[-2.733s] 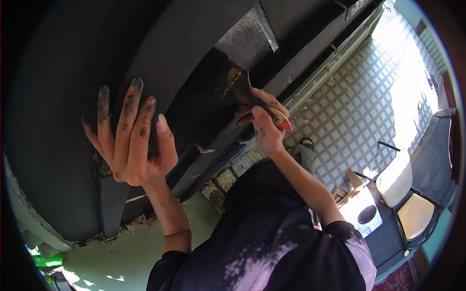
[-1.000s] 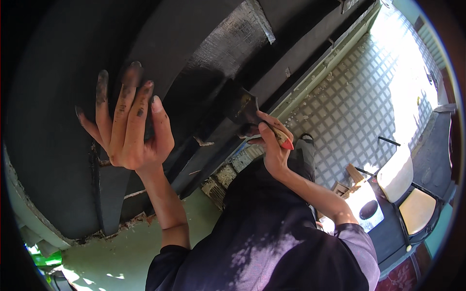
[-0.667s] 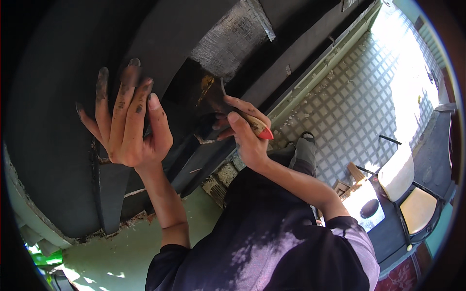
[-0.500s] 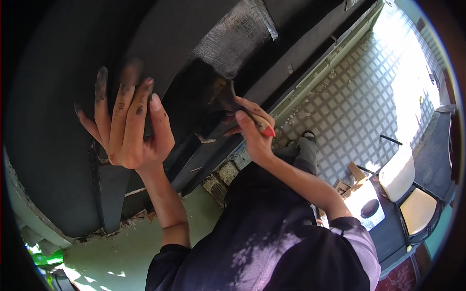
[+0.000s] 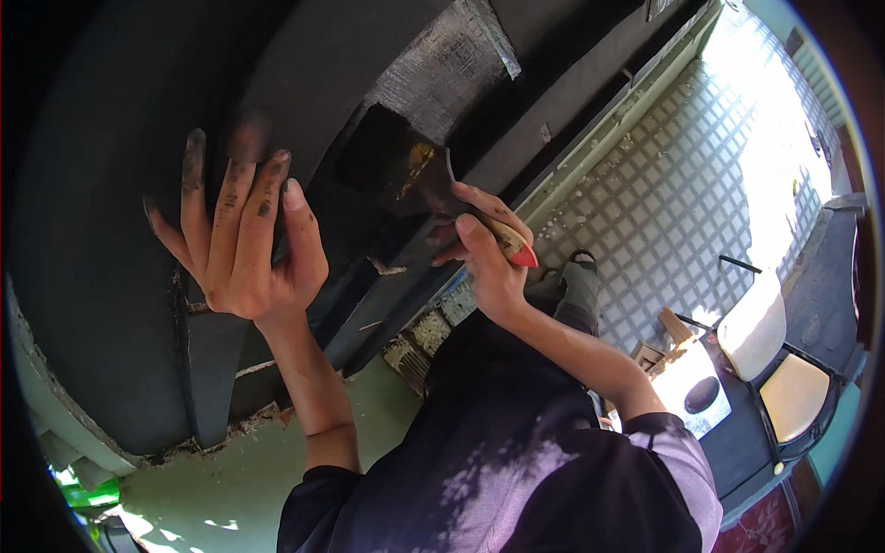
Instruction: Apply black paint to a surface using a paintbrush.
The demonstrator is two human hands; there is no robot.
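Note:
With fingers spread and darkly smudged at the tips, my left hand [image 5: 253,244] rests on or very close to a large black panel [image 5: 101,313]. My right hand [image 5: 493,276] grips a wide paintbrush [image 5: 509,240] by its wooden, red-tipped handle. The brush's dark ferrule shows yellowish spots. Its head lies over the black surface, just below a shiny, silvery textured patch [image 5: 429,83]; the bristles blend into the black, so their contact is hard to make out.
A pale ledge [image 5: 608,138] borders the panel on the right, beside a tiled floor [image 5: 645,221] with scattered bits. Chairs with pale seats [image 5: 795,398] stand at the lower right. A rough, broken edge [image 5: 249,424] runs along the panel's near side, above a green wall [image 5: 212,488].
My right hand and the paintbrush have shifted slightly right and nearer to me, and more of the ferrule shows. My left hand stays almost in place.

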